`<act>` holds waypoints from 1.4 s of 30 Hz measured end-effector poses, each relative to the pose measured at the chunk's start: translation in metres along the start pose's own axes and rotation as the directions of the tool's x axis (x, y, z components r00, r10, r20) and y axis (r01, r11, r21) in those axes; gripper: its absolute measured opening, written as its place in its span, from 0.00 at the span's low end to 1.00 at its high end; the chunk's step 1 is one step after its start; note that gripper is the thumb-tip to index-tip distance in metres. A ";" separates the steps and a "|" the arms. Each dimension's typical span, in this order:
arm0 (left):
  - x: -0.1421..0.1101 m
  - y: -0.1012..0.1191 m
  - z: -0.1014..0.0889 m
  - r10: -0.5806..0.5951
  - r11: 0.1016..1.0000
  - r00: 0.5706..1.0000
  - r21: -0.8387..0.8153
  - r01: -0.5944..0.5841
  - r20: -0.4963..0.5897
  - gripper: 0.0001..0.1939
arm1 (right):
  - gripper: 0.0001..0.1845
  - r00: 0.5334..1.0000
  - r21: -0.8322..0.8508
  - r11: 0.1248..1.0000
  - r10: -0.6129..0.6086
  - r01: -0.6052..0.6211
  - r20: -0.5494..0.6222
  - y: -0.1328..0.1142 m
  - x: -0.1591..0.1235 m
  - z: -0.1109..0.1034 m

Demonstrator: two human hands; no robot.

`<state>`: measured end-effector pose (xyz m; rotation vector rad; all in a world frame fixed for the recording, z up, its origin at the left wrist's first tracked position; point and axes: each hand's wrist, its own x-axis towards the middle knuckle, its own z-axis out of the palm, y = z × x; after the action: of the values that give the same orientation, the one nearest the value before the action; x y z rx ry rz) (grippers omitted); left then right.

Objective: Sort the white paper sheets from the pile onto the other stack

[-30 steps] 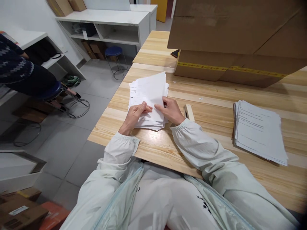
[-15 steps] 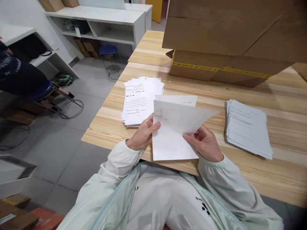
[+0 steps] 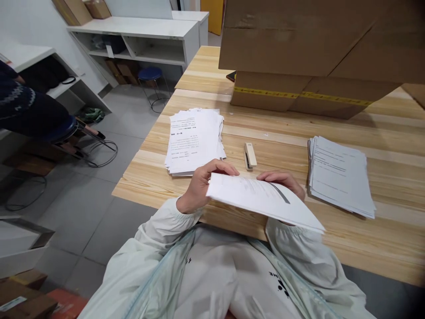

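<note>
Printed paper sheets [image 3: 255, 195] are held between my two hands above the table's near edge, tilted and curving down at the right. My left hand [image 3: 202, 184] grips their left end, fingers over the far edge. At the far right edge, my right hand [image 3: 285, 180] is closed on the same sheets; its thumb is hidden beneath or behind them. Just beyond the papers lies a cream stapler [image 3: 249, 156]. To the left rests a stack of printed pages [image 3: 192, 141], its edges uneven. Another paper stack [image 3: 340, 175] lies on the right side.
A large cardboard box [image 3: 305, 53] with yellow tape stands at the back of the wooden table [image 3: 142, 177]. A dark phone-like object [image 3: 231, 76] lies beside it. A person [image 3: 29, 102] sits on a stool at left. White shelves [image 3: 159, 31] and a blue stool [image 3: 150, 74] stand behind.
The sheets have turned from nearly upright to a flatter tilt, showing a printed side with a dark band. The stapler, hidden behind them before, is now visible. Both hands have shifted to the far edge.
</note>
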<state>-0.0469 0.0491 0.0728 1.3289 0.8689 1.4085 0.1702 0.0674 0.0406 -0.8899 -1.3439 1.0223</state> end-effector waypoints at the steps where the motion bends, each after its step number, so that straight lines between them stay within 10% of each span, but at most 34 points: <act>1: -0.003 -0.005 0.000 -0.036 0.999 0.999 0.026 0.036 -0.008 0.19 | 0.23 1.000 -0.001 1.000 0.012 -0.012 -0.006 0.005 -0.002 0.002; 10: -0.008 -0.024 -0.001 -0.072 0.995 0.997 0.066 0.072 -0.008 0.23 | 0.15 0.998 -0.086 0.995 -0.054 0.056 0.025 0.022 -0.009 0.005; 17: -0.020 -0.004 0.028 -0.159 0.985 0.972 0.034 0.167 -0.170 0.27 | 0.26 0.937 -0.579 0.803 -0.082 -0.140 -0.340 -0.021 -0.023 -0.015; 22: -0.037 -0.015 0.040 -0.334 0.926 0.937 0.153 0.346 -0.100 0.32 | 0.27 0.893 -0.470 0.764 0.421 -0.442 -0.157 -0.021 -0.039 -0.059; 24: -0.037 -0.027 0.041 -0.479 0.869 0.877 0.162 0.468 0.042 0.25 | 0.29 0.785 -0.394 0.698 0.608 -0.598 -0.115 -0.011 -0.048 -0.071; 27: -0.028 -0.042 0.043 -0.710 0.687 0.657 0.044 0.725 0.256 0.12 | 0.31 0.688 -0.349 0.614 0.711 -0.708 -0.143 0.003 -0.055 -0.081; 31: -0.008 -0.049 0.047 -0.781 0.535 0.538 -0.105 0.838 0.318 0.09 | 0.33 0.719 -0.355 0.634 0.665 -0.687 -0.203 0.014 -0.044 -0.088; 37: 0.007 -0.051 0.051 -0.784 0.566 0.582 -0.139 0.813 0.213 0.15 | 0.33 0.743 -0.431 0.627 0.645 -0.649 -0.179 0.026 -0.017 -0.089; 42: 0.019 -0.057 0.053 -0.791 0.587 0.602 -0.139 0.797 0.111 0.16 | 0.30 0.855 -0.641 0.621 0.507 -0.451 -0.109 0.029 -0.007 -0.091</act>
<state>0.0160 0.0763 0.0319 0.6471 1.0994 0.6991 0.2591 0.0754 0.0067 -1.8423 -1.6064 0.9939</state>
